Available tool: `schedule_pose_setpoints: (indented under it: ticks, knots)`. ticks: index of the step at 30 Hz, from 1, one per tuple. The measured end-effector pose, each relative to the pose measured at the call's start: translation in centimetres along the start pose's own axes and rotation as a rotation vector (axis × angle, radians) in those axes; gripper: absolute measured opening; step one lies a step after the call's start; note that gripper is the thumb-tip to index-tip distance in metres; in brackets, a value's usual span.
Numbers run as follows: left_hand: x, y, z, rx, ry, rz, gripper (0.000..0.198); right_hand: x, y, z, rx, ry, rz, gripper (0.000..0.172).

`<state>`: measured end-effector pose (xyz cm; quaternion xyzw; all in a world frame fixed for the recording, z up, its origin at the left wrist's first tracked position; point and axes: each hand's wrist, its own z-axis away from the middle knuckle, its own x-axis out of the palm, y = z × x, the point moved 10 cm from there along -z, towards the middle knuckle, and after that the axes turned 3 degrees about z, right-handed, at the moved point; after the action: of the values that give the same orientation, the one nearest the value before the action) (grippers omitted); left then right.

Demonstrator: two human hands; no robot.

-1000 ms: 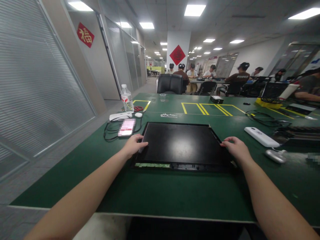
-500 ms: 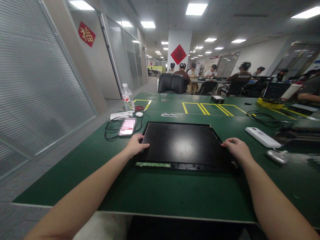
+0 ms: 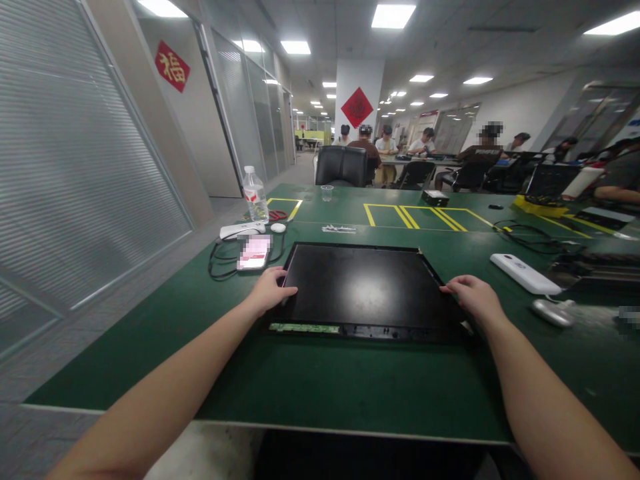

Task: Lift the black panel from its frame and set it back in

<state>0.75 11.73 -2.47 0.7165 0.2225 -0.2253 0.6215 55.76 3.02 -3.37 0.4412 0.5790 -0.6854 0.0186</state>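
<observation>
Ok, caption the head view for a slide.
Left hand and right hand rest on opposite edges of a black panel flat on the green table.

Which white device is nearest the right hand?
The long white device right of the panel, beside the silver object, close to the right hand; the other white device lies far left by the bottle.

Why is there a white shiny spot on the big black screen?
Head view: the black panel carries a soft glare patch, likely a ceiling light mirrored; head view: the left hand and right hand at its side edges look sharp, not blurred.
</observation>
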Motion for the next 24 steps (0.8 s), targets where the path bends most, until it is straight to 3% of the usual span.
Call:
schedule_pose_setpoints:
  ticks: [7,15,24]
  knots:
    - [0.1,0.7,0.2,0.019,-0.037,-0.12,0.059,-0.4,-1.1,0.8,0.026,0.01,0.092,0.021]
    - [-0.8,2.8,1.7,0.153,-0.23,-0.178,0.083,-0.9,-1.9,1.8,0.038,0.029,0.129,0.02]
    - [0.3,6.1,4.3,0.391,-0.517,-0.229,0.046,-0.5,-2.0,1.2,-0.016,0.034,0.152,0.017]
